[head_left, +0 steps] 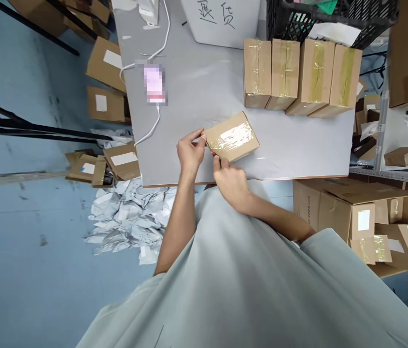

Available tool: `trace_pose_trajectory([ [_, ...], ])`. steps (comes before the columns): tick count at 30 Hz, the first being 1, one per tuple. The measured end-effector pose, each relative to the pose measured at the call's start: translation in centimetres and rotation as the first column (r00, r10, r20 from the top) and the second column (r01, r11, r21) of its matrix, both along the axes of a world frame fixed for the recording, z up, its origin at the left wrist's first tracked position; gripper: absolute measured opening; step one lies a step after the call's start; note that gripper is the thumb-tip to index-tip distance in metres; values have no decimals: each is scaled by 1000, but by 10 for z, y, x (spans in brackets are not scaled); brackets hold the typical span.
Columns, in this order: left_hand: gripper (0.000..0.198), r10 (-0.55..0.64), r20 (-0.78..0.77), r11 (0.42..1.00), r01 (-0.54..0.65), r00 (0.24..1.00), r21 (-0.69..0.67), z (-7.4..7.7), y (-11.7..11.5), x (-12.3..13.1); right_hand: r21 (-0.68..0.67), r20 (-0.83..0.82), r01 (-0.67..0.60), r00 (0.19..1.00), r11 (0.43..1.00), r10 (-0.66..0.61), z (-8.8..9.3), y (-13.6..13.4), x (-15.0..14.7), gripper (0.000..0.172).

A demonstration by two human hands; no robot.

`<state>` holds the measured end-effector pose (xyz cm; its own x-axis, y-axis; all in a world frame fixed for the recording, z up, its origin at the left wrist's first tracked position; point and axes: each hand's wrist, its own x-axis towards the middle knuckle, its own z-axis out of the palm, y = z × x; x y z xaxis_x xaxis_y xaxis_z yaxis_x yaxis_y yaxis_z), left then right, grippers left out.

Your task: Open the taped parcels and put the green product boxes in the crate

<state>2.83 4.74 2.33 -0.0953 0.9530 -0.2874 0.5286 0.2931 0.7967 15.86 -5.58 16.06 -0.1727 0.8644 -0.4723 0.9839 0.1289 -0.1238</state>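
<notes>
A small taped cardboard box (pixel 232 137) lies at an angle near the front edge of the grey table (pixel 196 87). Shiny clear tape covers the middle of its top. The fingers of my left hand (pixel 191 152) grip the box's left corner, thumb and index finger together. My right hand (pixel 231 181) is closed around a small red-and-black tool (pixel 214 154), held against the near left side of the box. Most of that tool is hidden by the fingers, so its exact kind does not show.
Several taped boxes (pixel 285 72) stand in a row at the back right, before a black crate (pixel 298 21). A white bin (pixel 221 21) is behind. A cabled device with a blurred screen (pixel 154 83) lies left. Crumpled paper (pixel 127 212) and open cartons (pixel 334 208) flank me.
</notes>
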Motion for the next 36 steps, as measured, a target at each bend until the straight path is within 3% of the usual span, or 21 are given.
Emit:
trace_pose_trajectory([
  [4, 46, 8, -42, 1000, -7, 999, 14, 0, 7, 1, -8, -28, -13, 1000, 1000, 12, 0, -5, 7, 57],
  [11, 47, -18, -39, 1000, 18, 999, -12, 0, -6, 7, -86, 1, 11, 1000, 996, -11, 28, -50, 52, 66],
  [14, 48, -45, -46, 999, 45, 998, -6, 4, -13, 4, -23, 23, 116, 993, 993, -115, 30, -57, 78, 67],
  [18, 47, -149, -167, 985, 160, 975, 58, 20, -15, 9, 75, 38, 316, 947, 946, -320, 16, -48, 111, 58],
  [22, 72, -355, -271, 893, 410, 895, 184, 32, -7, 44, 136, 44, 440, 892, 888, -449, -3, -35, 134, 58],
  [25, 104, -533, -316, 781, 600, 785, 174, 29, 0, 80, 179, -3, 491, 867, 853, -498, -14, -35, 144, 59],
  [27, 118, -587, -337, 737, 658, 736, 155, 24, 3, 97, 197, -71, 515, 856, 834, -512, -20, -38, 148, 59],
  [32, 109, -589, -382, 726, 674, 712, 138, 22, -6, 104, 185, -154, 540, 841, 821, -518, -26, -49, 153, 59],
  [36, 98, -622, -391, 703, 704, 679, 103, 28, -25, 97, 131, -151, 492, 868, 861, -473, -26, -52, 150, 58],
])
